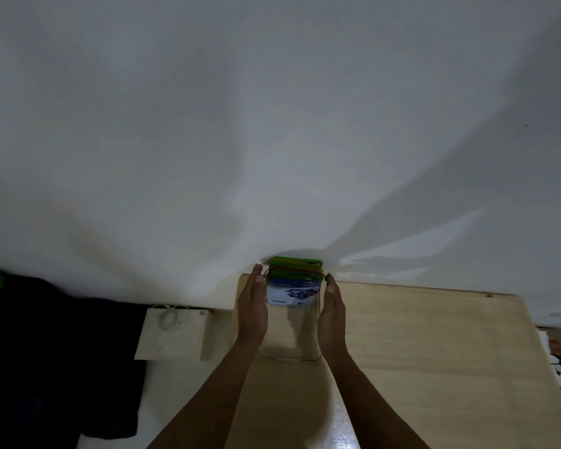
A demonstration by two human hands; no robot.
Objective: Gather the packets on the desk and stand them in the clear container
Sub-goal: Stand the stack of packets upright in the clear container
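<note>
A clear container sits on the light wood tabletop, near the far left corner and close to the white wall. The packets stand up inside it in a row, one behind the other, packed at the far end of the container. The front packet is blue and white with dark round fruit on it. Behind it you can see the tops of green, yellow and reddish ones. The near part of the container looks bare. The left hand is flat against the left side of the container, with its fingers straight and pointing toward the wall. The right hand is flat against the right side in the same way. Both hands are spread open and press on the container from its two sides; neither one is curled around anything. Past the left edge of the tabletop there is a small pale box with a white cord lying on it. Beside that is a dark cloth.
</note>
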